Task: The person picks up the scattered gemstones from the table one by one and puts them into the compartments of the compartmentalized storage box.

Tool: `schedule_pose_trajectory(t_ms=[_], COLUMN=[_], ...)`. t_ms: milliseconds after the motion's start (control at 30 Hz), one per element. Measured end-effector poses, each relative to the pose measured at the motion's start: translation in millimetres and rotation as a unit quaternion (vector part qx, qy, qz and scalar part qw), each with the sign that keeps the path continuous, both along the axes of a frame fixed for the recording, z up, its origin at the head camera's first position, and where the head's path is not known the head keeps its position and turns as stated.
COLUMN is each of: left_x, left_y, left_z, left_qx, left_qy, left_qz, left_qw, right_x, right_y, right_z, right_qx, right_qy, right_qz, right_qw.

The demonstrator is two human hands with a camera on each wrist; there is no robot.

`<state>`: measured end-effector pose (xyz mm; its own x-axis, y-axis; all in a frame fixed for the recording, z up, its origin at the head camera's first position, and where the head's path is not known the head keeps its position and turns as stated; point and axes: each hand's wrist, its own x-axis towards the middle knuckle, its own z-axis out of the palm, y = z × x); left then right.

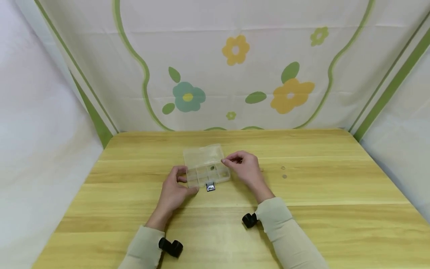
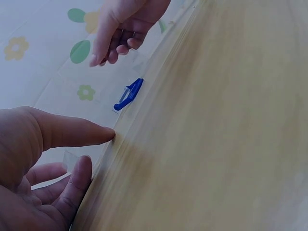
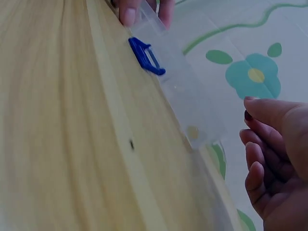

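The clear compartment box (image 1: 220, 181) sits between the hands, its lid (image 1: 203, 156) folded back on the far side from both wrists and its blue latch (image 1: 210, 186) hanging off the front wall, just to the right of the left thumb. The left hand (image 1: 174, 188) grips the box's left end, thumb at the near corner and fingers around the side. The right hand (image 1: 246, 168) hovers by the box's rear right corner, thumb and forefinger pinched together on what seems to be a small dark object (image 3: 248, 115), too little of which shows to name it. Near the right fingertips, inside the box, lie a greenish piece (image 1: 212, 168) in a rear cell and a yellowish piece (image 1: 224, 174) towards the right end; beyond the right hand, on its outer side, a pale ring-like piece (image 1: 283, 167) and a grey disc (image 1: 284, 176) rest on the table (image 1: 319, 186). The step in hand looks like sorting small pieces into the cells. To do it well, the left hand would best brace the light box without tilting it, while the right one lowers its pinch below the dividers before releasing, wrist clear of the lid, so nothing bounces into a neighbouring cell.
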<state>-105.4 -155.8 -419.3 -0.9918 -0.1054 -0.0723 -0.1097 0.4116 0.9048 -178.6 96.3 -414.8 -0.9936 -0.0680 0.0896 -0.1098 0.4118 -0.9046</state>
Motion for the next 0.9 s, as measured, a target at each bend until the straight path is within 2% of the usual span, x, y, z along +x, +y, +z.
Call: schedule_pose_trajectory(t_ms=[500, 700, 900], left_x=[0.5, 0.6, -0.1], left_y=[-0.4, 1.7, -0.2], left_z=[-1.7, -3.7, -2.0], left_qx=[-0.007, 0.005, 0.0], left_qy=[0.008, 0.002, 0.007], left_qz=[0.003, -0.006, -0.001], left_qw=[0.9999, 1.0, 1.0], right_x=[4.7, 8.6, 7.4], right_y=[-37.7, -45.4, -53.5], right_z=[3.1, 4.4, 8.1], right_qx=[0.016, 0.057, 0.104], right_qy=[0.019, 0.039, 0.062], right_qz=[0.059, 0.063, 0.076], right_qw=[0.998, 0.996, 0.99])
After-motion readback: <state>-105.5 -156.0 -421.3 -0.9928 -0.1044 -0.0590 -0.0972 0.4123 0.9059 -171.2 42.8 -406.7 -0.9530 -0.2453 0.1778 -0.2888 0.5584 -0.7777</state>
